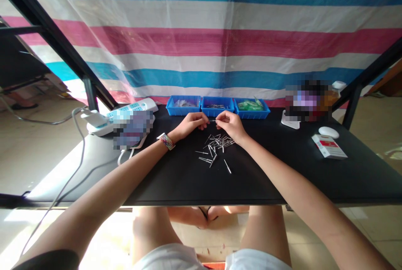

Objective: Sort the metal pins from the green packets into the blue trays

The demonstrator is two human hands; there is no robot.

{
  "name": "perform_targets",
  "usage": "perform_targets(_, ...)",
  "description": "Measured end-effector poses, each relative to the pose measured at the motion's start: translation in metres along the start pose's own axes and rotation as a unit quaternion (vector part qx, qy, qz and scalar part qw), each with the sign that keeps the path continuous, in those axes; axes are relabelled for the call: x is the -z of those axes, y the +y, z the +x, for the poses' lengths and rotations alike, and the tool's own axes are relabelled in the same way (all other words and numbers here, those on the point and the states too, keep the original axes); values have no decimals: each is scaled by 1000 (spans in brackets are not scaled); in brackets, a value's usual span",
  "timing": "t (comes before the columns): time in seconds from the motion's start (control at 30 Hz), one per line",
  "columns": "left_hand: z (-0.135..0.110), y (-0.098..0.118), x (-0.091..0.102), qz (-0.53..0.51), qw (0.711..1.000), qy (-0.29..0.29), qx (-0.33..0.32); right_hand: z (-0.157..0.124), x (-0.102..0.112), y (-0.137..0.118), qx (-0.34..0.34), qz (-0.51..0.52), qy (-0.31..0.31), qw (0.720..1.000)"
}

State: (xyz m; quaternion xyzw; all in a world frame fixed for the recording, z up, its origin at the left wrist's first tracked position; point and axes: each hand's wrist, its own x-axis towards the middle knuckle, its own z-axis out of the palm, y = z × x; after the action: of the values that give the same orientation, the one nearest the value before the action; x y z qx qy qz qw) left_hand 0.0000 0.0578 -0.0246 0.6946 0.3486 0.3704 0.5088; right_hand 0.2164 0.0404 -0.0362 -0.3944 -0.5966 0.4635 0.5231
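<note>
Out in front of the blue bins, my left hand [193, 123] and my right hand [230, 124] meet fingertip to fingertip. Both are closed in a pinch. A thin silver blind rivet [212, 120] spans the small gap between them, with one end at each hand's fingers. Just below my hands lies a loose pile of blind rivets [216, 141], pointing every way. A single rivet [228, 167] lies apart from the pile, nearer the table's front edge.
Three blue bins line the back: clear plastic [185, 103] in the left bin [184, 110], thin metal pieces in the middle bin [217, 112], green packets [249, 105] in the right bin [253, 115]. A power strip [132, 108] stands left; a small box [329, 146] lies right.
</note>
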Motion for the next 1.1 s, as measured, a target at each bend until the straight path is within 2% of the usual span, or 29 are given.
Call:
perform_targets(0.27, 0, -1, -2, 2, 1000, 12, 4, 1, 3, -4, 30, -35, 7, 999)
perform_targets(0.43, -1, 4, -5, -10, 1000, 22, -4, 0, 5, -7, -2, -3, 12, 1000)
perform_targets(0.63, -1, 4, -5, -9, 1000, 20, -12, -1, 3, -8, -28, 23, -12, 999)
perform_targets(0.87, -1, 3, -5, -18, 999, 30, -7, 2, 3, -4, 5, 4, -11, 1000)
perform_targets(1.0, -1, 3, -4, -48, 999, 26, -1, 10, 9, -9, 71, -27, 66, 995)
perform_targets(1.1, -1, 4, -3, -58, 998, 20, -1, 16, 18, -11, 113, -102, 115, 982)
